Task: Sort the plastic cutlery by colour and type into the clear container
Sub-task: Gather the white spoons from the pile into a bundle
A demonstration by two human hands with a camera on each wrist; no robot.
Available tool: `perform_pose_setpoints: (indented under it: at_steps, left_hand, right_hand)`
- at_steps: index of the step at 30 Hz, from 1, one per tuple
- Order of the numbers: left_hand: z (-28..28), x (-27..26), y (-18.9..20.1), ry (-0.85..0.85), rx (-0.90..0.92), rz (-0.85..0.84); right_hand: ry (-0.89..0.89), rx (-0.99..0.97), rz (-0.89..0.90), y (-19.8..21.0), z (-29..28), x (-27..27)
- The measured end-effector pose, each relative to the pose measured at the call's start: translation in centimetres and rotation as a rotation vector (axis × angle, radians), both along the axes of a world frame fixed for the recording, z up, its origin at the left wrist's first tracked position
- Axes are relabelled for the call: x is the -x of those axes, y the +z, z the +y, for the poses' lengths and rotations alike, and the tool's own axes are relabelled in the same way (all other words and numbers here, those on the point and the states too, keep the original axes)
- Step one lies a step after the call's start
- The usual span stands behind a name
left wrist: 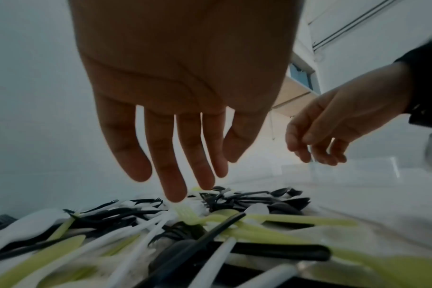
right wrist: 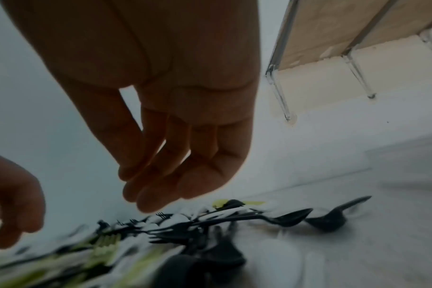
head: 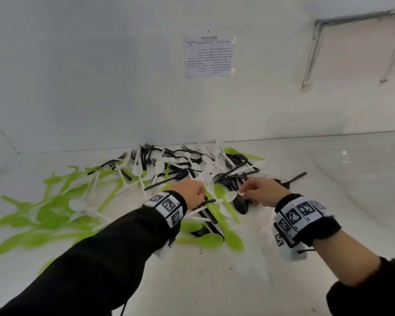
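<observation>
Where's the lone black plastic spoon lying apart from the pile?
In the head view, the black plastic spoon lies on the white table, right of the cutlery pile, beyond the right hand.

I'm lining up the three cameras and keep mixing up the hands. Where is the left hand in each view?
Head: the left hand is at the centre, over the near edge of the cutlery pile.
Left wrist: it fills the top centre, fingers pointing down.
Right wrist: it is at the lower left edge, partly cut off.
Shared landmark: the cutlery pile, beneath the hand in all three.
</observation>
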State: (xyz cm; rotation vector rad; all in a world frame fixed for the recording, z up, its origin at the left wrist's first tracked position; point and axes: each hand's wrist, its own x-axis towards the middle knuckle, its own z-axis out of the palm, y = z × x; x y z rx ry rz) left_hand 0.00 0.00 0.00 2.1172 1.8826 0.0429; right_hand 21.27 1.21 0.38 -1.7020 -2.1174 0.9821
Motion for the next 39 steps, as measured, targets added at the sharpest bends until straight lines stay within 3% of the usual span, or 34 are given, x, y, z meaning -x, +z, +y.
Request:
perform_pose_setpoints:
  at_steps: [2,6,9,18,22,26,28,31,35,39]
  left_hand:
    - [0.9,-0.7,-0.4,0.009,0.032,0.064]
    - [2.2,-2.2,-1.5,-0.014,0.058,0.137]
    - [3.0,-3.5,-2.6,-0.038,0.052,0.168]
    - [4.3,-6.0,-3.8,-0.035,0.092,0.351]
    - [4.5,-6.0,-3.6,-0.013,0.072,0.283]
    - [4.4,-5.4,-3.7,0.048,-0.013,0.143]
    - [4.6,-5.1,-3.5,0.048,-0.072,0.114]
    - [5.2,-4.9,-2.9,0.034,-0.13,0.092]
    - [5.3,-5.0,-1.8,0.017,-0.143,0.199]
    - [5.1,-5.1,-1.4,-0.058,-0.205,0.202]
  right_hand:
    - [0.027,0.003,-0.135,0.1,0.9,-0.9]
    - [0.261,0.075,-0.581,0.4,1.8,-2.5]
    - [0.407,0.127,-0.715,-0.5,2.4,-3.2]
    - [0.58,0.111,-0.629,-3.9,4.2,-3.4]
    - [0.513,0.035,-0.53,-3.6,4.8,-3.6]
    - [0.337,-0.001,-0.228,-2.9,6.1,-4.8]
    - [0.247,-0.067,-0.186,-2.8,6.5,-5.3]
    - [0.173,-0.142,-0.333,-3.4,6.9,-5.6]
    - [0.229,-0.116,-0.564,-4.2,7.5,-5.5]
    - [0.228,-0.121,-0.597,-4.9,8.2,-5.5]
